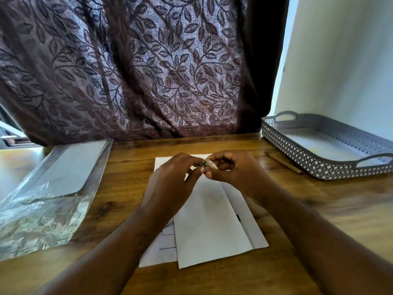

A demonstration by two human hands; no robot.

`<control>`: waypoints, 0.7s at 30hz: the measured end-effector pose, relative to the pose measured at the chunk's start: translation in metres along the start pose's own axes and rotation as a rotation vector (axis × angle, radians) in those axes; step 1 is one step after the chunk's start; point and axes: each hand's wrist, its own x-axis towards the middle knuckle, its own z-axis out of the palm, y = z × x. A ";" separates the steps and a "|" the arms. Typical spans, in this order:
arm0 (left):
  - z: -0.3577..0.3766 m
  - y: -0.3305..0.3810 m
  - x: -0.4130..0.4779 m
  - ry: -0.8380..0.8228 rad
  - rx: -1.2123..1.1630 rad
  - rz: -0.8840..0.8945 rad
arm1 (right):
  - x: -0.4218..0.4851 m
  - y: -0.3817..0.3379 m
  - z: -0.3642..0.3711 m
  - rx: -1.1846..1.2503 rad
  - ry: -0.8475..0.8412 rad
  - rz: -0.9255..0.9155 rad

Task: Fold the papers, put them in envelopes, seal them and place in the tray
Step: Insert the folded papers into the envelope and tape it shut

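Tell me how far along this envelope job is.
Roughly midway on this one. A white envelope lies on a printed sheet, not in the tray. The left hand and right hand pinch a small object above it, possibly glue. Sealing and traying remain, and the plastic pack holds more white sheets.

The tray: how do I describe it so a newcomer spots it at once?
Start at the wooden table and go to its far right corner, beside the white wall. The tray sits there: grey, with lattice sides and two cut-out handles, unlike the clear plastic packet on the left.
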 end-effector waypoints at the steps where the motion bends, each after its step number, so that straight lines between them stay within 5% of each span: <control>1: -0.001 0.000 0.000 0.000 0.006 0.002 | 0.000 0.000 -0.002 -0.006 -0.011 -0.012; 16: -0.003 0.000 0.000 0.029 -0.070 -0.010 | 0.002 0.008 -0.004 -0.022 -0.064 -0.054; 21: 0.000 -0.006 0.002 -0.039 -0.286 -0.059 | 0.001 0.009 -0.005 -0.075 -0.046 -0.083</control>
